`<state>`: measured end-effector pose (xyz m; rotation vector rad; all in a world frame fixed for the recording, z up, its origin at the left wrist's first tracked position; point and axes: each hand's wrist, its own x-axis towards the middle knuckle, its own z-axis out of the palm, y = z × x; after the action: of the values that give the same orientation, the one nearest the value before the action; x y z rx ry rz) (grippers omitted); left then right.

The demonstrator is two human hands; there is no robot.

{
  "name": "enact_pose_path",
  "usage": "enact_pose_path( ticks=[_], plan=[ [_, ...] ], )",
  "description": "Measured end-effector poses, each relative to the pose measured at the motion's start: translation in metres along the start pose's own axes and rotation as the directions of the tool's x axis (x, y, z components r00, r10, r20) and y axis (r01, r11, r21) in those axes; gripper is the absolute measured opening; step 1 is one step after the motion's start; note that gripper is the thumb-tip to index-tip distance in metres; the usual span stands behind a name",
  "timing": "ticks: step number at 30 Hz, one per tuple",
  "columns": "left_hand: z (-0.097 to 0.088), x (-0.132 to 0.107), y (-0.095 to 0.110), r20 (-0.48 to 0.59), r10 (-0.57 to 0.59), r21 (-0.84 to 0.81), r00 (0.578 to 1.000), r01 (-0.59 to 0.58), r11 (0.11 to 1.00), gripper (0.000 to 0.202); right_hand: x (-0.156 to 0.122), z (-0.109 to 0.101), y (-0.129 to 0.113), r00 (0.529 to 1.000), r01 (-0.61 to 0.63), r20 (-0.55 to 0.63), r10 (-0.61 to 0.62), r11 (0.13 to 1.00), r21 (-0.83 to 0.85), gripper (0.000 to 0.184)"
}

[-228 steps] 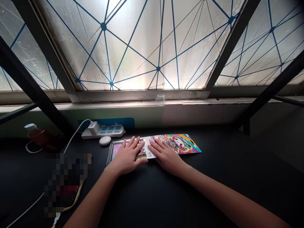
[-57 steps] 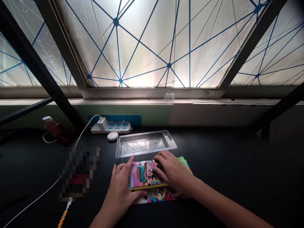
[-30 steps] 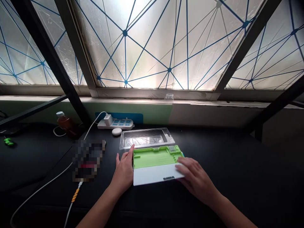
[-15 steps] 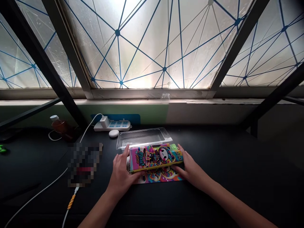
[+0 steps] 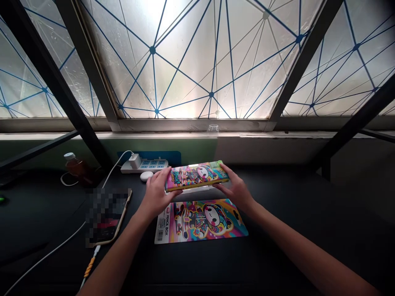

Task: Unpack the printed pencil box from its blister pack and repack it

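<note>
A colourful pencil box with a cartoon character is held level between both hands, over the clear plastic tray, which it mostly hides. My left hand grips its left end, thumb along the near edge. On the right end, my right hand has its fingers on top and its thumb at the near lower edge. Closer to me, a printed backing card marked "PENCIL BOX" lies flat on the black table, touched by neither hand.
Behind the left hand are a white power strip with a plug and a small white rounded case. A phone on a charging cable lies left of my forearm. A capped bottle stands farther left, by a black metal frame.
Both hands have carried the pencil box away from me, off the backing card and over the clear tray. The card's printed face is now uncovered.
</note>
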<state>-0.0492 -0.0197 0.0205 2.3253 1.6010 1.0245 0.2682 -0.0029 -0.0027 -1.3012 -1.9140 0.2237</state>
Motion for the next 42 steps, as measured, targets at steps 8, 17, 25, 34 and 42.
enact_pose_path(
  ticks=[8, 17, 25, 34, 42],
  plan=[
    [0.017, -0.009, -0.048, 0.166, -0.146, -0.012, 0.975, 0.150, 0.989, 0.070, 0.010, 0.050, 0.010, 0.986, 0.053, 0.162, -0.047, 0.998, -0.034, 0.063],
    [0.014, -0.011, -0.046, 0.317, -0.197, 0.047, 0.928, 0.192, 0.980, 0.071, 0.002, 0.045, 0.013, 0.942, 0.138, 0.322, -0.091, 0.982, -0.127, 0.060],
    [0.023, -0.002, -0.012, 0.166, -0.092, 0.287, 0.982, 0.041, 0.957, 0.051, -0.005, 0.032, -0.021, 0.894, 0.426, 0.252, -0.369, 0.876, -0.228, 0.038],
    [0.054, 0.028, -0.005, 0.326, -0.062, 0.291, 0.943, -0.038, 0.956, 0.061, -0.036, 0.052, -0.068, 0.846, 0.343, 0.466, -0.259, 0.934, -0.103, 0.060],
    [0.044, 0.019, -0.019, 0.352, -0.069, 0.276, 0.934, -0.033, 0.961, 0.063, -0.034, 0.047, -0.073, 0.870, 0.191, 0.488, -0.071, 0.961, -0.201, 0.027]
  ],
)
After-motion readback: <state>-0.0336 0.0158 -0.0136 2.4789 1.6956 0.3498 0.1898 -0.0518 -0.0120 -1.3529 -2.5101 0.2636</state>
